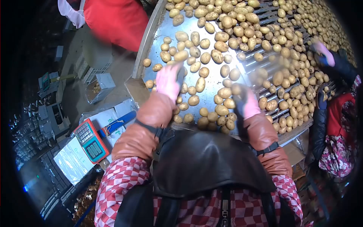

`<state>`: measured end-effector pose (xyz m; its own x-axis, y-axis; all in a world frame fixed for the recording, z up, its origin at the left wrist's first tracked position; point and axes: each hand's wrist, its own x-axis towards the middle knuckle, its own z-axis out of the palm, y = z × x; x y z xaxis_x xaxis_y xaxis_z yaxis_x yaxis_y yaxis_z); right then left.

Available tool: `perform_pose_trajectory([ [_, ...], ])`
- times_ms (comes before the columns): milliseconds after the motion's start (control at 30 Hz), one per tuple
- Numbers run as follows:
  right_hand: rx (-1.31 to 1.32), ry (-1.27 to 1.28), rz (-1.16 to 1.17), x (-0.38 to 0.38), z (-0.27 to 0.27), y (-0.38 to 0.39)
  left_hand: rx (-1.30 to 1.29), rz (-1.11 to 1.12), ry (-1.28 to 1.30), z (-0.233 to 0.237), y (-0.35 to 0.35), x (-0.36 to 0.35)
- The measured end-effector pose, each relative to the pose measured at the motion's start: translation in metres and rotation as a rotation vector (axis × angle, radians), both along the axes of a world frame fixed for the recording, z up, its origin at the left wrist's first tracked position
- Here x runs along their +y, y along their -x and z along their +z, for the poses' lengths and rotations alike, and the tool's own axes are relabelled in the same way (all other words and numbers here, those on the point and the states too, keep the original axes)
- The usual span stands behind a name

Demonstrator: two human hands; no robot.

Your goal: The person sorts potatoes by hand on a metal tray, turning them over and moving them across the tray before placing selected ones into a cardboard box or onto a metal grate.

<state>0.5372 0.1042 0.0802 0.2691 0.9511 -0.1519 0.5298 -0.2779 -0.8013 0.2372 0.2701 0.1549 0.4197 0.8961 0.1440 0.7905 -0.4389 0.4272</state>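
Note:
Many potatoes lie on a metal sorting table [166,29]. My left hand [169,81], in a pink glove with a dark palm, reaches over the left part of the metal sheet. A potato [181,56] shows just beyond its fingertips; the fingers themselves are mostly hidden and blurred. On the other side my right hand [248,103], gloved the same way, is smeared by motion. Its dark fingers curl at a blurred potato [236,89] that sits against them. Loose potatoes [221,110] lie between the two hands, near the front edge.
Metal rollers [264,16] carry more potatoes to the right. Another person's gloved hand [324,54] works there, and a person in red [115,22] stands at upper left. A red scale display [92,141] and cardboard boxes [100,87] stand left of the table.

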Motion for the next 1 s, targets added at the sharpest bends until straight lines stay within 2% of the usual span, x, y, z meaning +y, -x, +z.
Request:
perform_pose_trajectory([
  [33,-0.158,-0.048,0.114,0.009,0.026,0.014,0.008,0.046,0.033,0.006,-0.019,0.018],
  [100,0.513,0.492,0.183,0.023,0.048,0.028,0.362,0.173,0.374,0.016,-0.050,0.047],
  [133,0.626,0.382,0.296,0.025,0.041,0.036,0.404,0.174,0.453,0.013,-0.056,0.060],
  [167,0.452,0.368,0.391,0.025,0.047,0.034,0.445,0.177,0.530,0.012,-0.061,0.068],
  [233,0.694,0.466,0.300,0.023,0.030,0.030,0.426,0.143,0.534,-0.005,-0.049,0.072],
  [267,0.699,0.458,0.298,0.028,0.036,0.030,0.415,0.112,0.546,-0.005,-0.042,0.072],
  [333,0.956,0.754,0.105,0.039,0.049,0.024,0.345,0.172,0.588,0.002,-0.037,0.075],
  [367,0.957,0.740,0.102,0.038,0.051,0.026,0.296,0.215,0.622,0.017,-0.038,0.074],
  [400,1.004,0.609,0.113,0.038,0.054,0.030,0.055,0.361,0.729,0.032,-0.046,0.068],
  [433,1.042,0.468,0.128,0.042,0.058,0.032,-0.010,0.290,0.725,0.039,-0.050,0.057],
  [467,1.051,0.551,0.120,0.053,0.086,0.027,-0.075,0.219,0.723,0.046,-0.055,0.046],
  [500,1.150,0.442,0.094,0.057,0.087,0.027,0.050,-0.045,0.599,0.039,-0.054,0.042],
  [533,1.252,0.333,0.075,0.061,0.089,0.028,0.041,-0.105,0.636,0.054,-0.065,0.046],
  [567,1.495,0.292,0.017,0.053,0.078,0.026,0.038,-0.165,0.669,0.070,-0.073,0.050],
  [633,1.483,0.275,-0.018,0.027,0.071,0.011,0.021,0.023,0.105,-0.004,-0.063,0.101],
  [667,1.470,0.256,-0.038,0.015,0.069,0.003,0.139,0.209,0.185,-0.012,-0.072,0.132],
  [700,1.472,0.243,-0.073,0.002,0.066,-0.004,0.214,0.251,0.406,-0.017,-0.076,0.158],
  [733,1.479,0.225,-0.108,-0.007,0.062,-0.007,0.302,0.238,0.497,-0.020,-0.081,0.163],
  [767,1.492,0.212,-0.148,-0.011,0.059,-0.008,0.418,0.091,0.356,-0.070,-0.070,0.181],
  [833,1.525,0.185,-0.196,-0.009,0.050,-0.005,0.430,0.211,0.341,-0.046,-0.076,0.162],
  [867,1.541,0.174,-0.213,-0.010,0.044,-0.003,0.440,0.131,0.473,-0.041,-0.069,0.164],
  [900,1.546,0.167,-0.232,-0.016,0.038,-0.001,0.432,0.123,0.456,-0.039,-0.069,0.161],
  [933,1.550,0.171,-0.217,-0.022,0.037,0.000,0.364,0.152,0.494,-0.018,-0.067,0.143],
  [1000,1.500,0.133,-0.283,-0.031,0.066,0.004,0.280,0.198,0.489,0.003,-0.069,0.107],
])
